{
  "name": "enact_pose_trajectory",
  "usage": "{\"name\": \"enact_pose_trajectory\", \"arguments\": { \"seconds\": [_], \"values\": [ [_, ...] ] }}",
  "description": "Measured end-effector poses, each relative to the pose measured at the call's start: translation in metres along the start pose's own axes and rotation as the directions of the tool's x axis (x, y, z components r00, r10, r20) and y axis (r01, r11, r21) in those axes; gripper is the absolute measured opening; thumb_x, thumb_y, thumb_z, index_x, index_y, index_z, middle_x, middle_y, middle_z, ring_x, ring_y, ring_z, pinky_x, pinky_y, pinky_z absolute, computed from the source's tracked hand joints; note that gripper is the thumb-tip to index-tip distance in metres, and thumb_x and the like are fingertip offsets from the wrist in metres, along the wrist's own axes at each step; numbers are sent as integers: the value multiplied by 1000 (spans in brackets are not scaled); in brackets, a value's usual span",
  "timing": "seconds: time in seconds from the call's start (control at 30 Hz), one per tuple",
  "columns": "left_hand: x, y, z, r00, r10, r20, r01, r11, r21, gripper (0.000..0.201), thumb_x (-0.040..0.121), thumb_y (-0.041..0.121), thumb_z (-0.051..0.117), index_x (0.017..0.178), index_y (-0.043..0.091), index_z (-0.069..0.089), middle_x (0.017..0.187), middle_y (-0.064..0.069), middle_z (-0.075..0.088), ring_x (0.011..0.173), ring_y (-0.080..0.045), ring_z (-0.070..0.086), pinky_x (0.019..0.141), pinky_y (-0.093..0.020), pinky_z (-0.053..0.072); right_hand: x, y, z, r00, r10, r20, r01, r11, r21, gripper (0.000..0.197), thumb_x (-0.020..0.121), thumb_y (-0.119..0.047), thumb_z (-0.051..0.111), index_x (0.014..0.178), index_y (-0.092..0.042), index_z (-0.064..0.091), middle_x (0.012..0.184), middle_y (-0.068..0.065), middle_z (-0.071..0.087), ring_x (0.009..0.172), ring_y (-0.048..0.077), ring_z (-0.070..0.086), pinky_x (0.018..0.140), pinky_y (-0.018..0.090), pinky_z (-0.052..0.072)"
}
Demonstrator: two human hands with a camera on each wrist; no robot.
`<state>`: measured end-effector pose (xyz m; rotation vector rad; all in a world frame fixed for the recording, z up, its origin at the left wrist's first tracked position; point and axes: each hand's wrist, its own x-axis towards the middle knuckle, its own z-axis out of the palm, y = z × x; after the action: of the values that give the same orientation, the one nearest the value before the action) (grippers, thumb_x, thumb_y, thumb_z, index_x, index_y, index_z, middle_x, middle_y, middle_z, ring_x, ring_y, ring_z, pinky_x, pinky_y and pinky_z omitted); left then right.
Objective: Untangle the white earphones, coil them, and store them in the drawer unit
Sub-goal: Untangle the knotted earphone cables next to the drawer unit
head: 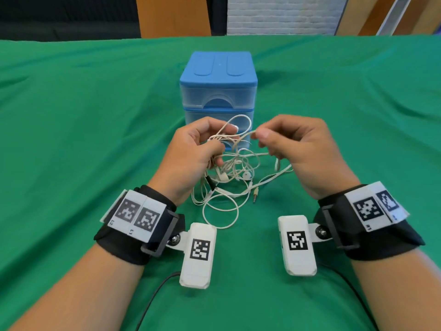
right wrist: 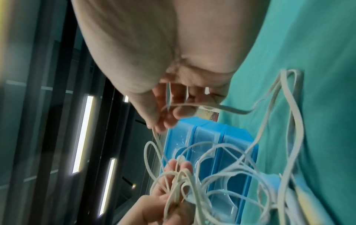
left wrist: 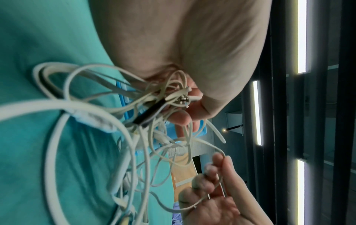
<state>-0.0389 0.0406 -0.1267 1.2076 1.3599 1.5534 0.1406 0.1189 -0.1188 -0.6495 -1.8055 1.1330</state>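
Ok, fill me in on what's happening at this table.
A person is untangling white earphones above a green tablecloth. The left hand holds the knotted bundle, while the right hand pinches one loop of cable and draws it out. The lower cable and the jack plug lie on the cloth. The cord is far from coiled. The blue drawer unit stands behind, its visible drawers closed.

I see a desk (head: 71, 115) draped in green cloth. A blue drawer unit (head: 218, 91) stands on it at centre, and the lower loops of the white earphones (head: 220, 206) trail onto the cloth just before it.
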Motion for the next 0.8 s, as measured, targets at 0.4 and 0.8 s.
{"name": "enact_pose_trajectory", "arguments": {
  "seconds": [0.4, 0.8],
  "values": [
    [0, 2, 0, 998, -55, -41, 55, 998, -4, 35, 83, -14, 41, 85, 12, 64, 92, -14, 77, 54, -15, 46, 54, -26, 39, 12, 4, -33, 793, 68, -605, 105, 964, 245, 10, 91, -23, 62, 81, -24, 62, 70, -2, 60, 59, 12, 51, 54, 25, 31],
    [-4, 5, 1, 990, -119, 79, 112, 989, 92, 24, 87, -7, 40, 90, 4, 62, 87, -14, 76, 47, -18, 45, 48, -26, 33, 11, 11, -23, 834, 89, -544, -13, 990, 143, 13, 92, -14, 65, 80, -20, 66, 74, 1, 60, 66, 10, 52, 56, 14, 40]
  ]
}}
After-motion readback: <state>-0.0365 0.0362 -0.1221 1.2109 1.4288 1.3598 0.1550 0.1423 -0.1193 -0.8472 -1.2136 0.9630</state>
